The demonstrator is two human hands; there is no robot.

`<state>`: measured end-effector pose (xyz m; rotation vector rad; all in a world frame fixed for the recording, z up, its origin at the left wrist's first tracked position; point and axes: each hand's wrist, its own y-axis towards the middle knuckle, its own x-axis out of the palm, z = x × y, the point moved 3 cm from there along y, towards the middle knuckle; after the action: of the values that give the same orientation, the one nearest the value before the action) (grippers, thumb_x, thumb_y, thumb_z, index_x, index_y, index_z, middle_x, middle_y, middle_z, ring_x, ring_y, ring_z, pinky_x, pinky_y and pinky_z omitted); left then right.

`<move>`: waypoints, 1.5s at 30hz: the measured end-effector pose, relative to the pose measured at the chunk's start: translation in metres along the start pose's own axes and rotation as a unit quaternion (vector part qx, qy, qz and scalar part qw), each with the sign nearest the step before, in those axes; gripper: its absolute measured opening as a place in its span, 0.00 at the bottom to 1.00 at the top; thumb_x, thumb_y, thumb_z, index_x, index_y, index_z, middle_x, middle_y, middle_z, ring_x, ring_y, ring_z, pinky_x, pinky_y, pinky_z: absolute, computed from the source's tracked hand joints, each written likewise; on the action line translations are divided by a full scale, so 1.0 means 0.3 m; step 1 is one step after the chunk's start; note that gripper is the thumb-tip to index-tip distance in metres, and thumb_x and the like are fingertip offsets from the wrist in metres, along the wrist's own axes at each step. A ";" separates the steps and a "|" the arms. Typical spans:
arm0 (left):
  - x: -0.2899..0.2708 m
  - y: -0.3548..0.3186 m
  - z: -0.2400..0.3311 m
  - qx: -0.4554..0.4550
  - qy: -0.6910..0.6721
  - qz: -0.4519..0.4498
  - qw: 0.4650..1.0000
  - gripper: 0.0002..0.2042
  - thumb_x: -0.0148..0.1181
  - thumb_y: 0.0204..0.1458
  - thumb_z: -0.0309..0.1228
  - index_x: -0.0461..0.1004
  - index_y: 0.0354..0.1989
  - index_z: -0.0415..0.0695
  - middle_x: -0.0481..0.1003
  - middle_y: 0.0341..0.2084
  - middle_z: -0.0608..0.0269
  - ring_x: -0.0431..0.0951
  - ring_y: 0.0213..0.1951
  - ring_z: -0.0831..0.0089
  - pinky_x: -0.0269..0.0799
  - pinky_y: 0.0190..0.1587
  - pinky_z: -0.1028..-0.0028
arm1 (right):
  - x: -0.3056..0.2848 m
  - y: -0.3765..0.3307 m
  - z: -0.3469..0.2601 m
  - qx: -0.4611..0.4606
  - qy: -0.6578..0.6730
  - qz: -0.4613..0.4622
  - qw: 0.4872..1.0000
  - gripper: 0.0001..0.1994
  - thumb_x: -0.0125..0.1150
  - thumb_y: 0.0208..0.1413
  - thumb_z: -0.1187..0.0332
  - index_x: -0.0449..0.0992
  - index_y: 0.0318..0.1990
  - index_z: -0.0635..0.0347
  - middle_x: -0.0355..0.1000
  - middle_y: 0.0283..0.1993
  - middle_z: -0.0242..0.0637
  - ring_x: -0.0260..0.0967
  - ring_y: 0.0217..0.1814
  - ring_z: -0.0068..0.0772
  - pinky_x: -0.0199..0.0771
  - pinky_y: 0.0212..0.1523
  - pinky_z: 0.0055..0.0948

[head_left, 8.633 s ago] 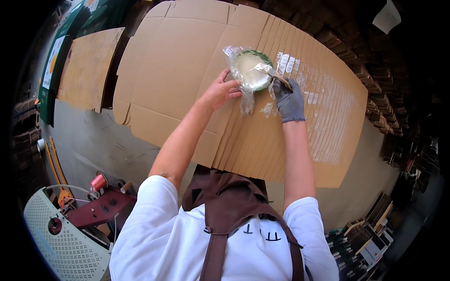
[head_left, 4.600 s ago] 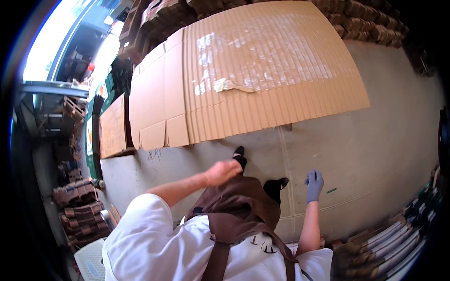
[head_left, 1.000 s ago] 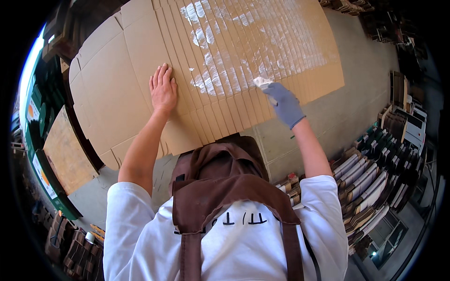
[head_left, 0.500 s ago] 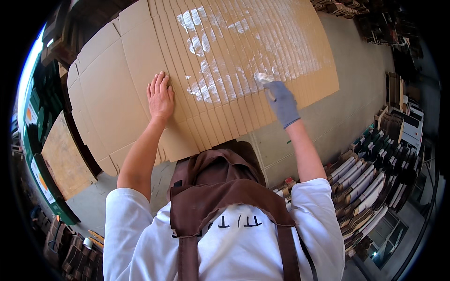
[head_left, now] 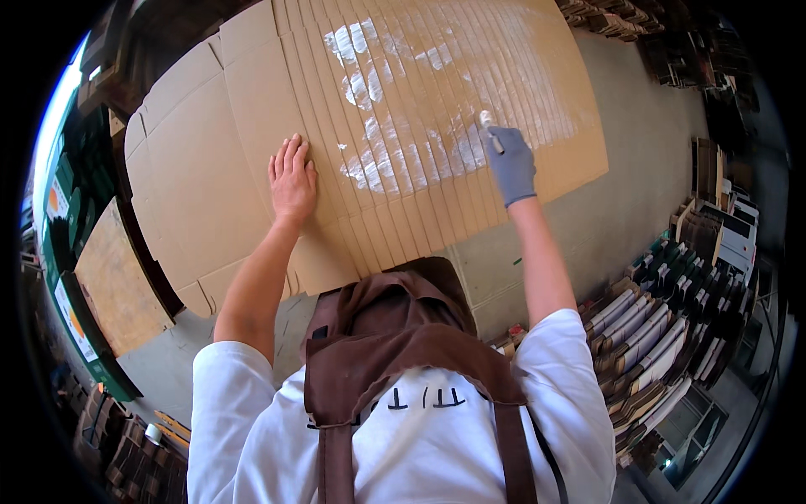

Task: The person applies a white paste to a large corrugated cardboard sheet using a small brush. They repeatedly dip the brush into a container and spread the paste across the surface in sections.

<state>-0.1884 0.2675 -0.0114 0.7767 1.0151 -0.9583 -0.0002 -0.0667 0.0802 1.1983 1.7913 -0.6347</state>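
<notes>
Fanned, overlapping cardboard sheets (head_left: 189, 172) lie in front of me, their edges forming narrow parallel strips. Wet white glue (head_left: 382, 164) is smeared in patches across those strips, thick on the left and thinner toward the right. My left hand (head_left: 294, 182) is bare and rests flat on the cardboard, left of the glue, fingers stretched out. In a grey glove, my right hand (head_left: 512, 164) grips a small brush (head_left: 486, 120). The white-coated tip of this brush points away from me over the strips; most of its handle is hidden in my fist.
Grey floor (head_left: 642, 126) extends to the right of the sheets. Rows of stacked cardboard pieces (head_left: 638, 328) stand at the lower right, and more piles (head_left: 609, 17) at the far right. On the left is a wooden board (head_left: 122, 281) beside green panels (head_left: 122, 382).
My right hand has moved the brush a little farther away and to the right, and its tip now points more straight ahead. My left hand stays flat on the cardboard.
</notes>
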 end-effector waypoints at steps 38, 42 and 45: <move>-0.037 0.003 0.013 -0.020 -0.006 -0.026 0.999 0.21 0.50 0.58 0.31 0.64 0.61 0.47 0.59 0.66 0.64 0.53 0.69 0.65 0.44 0.70 0.58 | 0.161 0.546 -0.255 -0.143 -0.045 -0.060 0.987 0.10 0.53 0.58 0.61 0.78 0.43 0.49 0.73 0.42 0.45 0.73 0.43 0.51 0.73 0.44 0.47; -0.028 0.017 0.018 -0.010 -0.017 -0.019 1.000 0.20 0.50 0.58 0.31 0.64 0.60 0.47 0.59 0.66 0.64 0.53 0.69 0.64 0.44 0.70 0.58 | 0.118 0.633 -0.136 -0.018 -0.199 -0.051 0.978 0.10 0.55 0.58 0.59 0.78 0.41 0.49 0.74 0.43 0.43 0.73 0.45 0.51 0.73 0.45 0.44; -0.022 0.003 0.009 -0.025 -0.008 -0.029 0.999 0.21 0.50 0.58 0.31 0.64 0.61 0.47 0.59 0.66 0.65 0.53 0.69 0.65 0.45 0.70 0.58 | 0.101 0.532 -0.216 -0.036 -0.006 -0.059 0.998 0.11 0.56 0.57 0.58 0.79 0.42 0.49 0.74 0.43 0.43 0.73 0.46 0.50 0.73 0.47 0.43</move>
<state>-0.1880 0.2673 -0.0042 0.6993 1.0487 -0.9839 0.1158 0.0633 0.0940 1.0457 1.8694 -0.6371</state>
